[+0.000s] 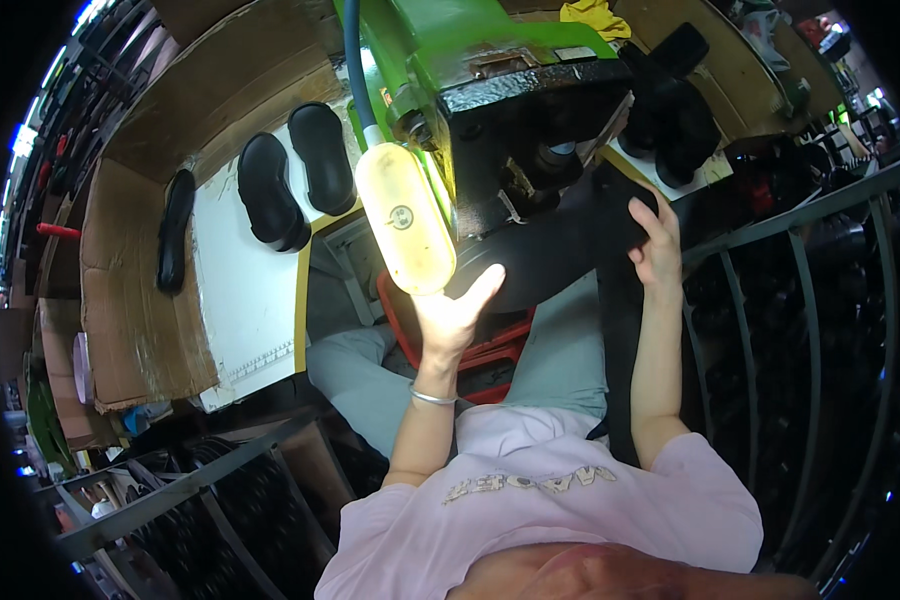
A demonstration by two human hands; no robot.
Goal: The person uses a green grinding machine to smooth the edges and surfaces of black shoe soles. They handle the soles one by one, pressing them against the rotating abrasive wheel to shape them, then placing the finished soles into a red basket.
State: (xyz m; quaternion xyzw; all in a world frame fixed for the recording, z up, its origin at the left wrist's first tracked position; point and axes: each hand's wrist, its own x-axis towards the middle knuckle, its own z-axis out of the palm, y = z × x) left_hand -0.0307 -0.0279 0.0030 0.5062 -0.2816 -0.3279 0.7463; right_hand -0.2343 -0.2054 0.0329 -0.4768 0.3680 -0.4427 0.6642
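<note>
Between my hands is a black shoe sole (535,262), beneath the dark head of a green machine (520,45). Its outline is partly lost in shadow. My left hand (452,318) grips its left end, the thumb stretched along it; a yellow oval lamp (406,220) hides the other fingers. At the right end, the bent fingers of my right hand (656,242) rest around the dark edge. Left of the lamp, two black soles (273,192) (322,158) lie on a white board, with another sole (176,232) leaning against cardboard.
A cardboard surround (150,290) borders the white board (250,310) on the left. More black soles (675,125) are piled right of the machine head. Metal rails (800,215) stand to my right and lower left. A red stool (490,360) shows by my legs.
</note>
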